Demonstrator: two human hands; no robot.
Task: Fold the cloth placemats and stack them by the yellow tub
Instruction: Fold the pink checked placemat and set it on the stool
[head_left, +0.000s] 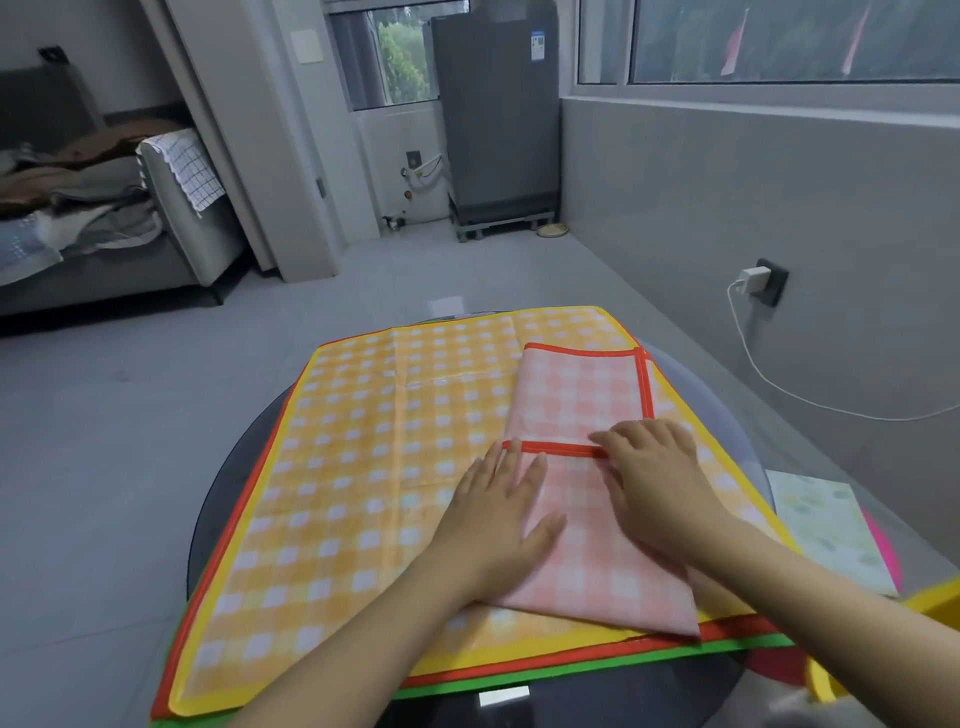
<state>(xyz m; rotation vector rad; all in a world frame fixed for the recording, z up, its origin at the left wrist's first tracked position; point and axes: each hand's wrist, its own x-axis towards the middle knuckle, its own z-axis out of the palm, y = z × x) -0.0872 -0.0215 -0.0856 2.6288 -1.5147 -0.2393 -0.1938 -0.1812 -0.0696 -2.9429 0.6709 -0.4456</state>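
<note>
A pink checked placemat with a red border lies partly folded on top of a spread yellow checked placemat. My left hand rests flat on the pink mat's left side, fingers spread. My right hand presses on the folded red edge at the mat's right. Under the yellow mat, red-bordered and green-bordered mats show only their edges. A corner of the yellow tub is visible at the far right edge, with more yellow below it.
The mats lie on a round dark glass table. A pale floral cloth lies on the table's right side over something pink. A charger cable hangs from a wall socket to the right. A sofa stands at the back left.
</note>
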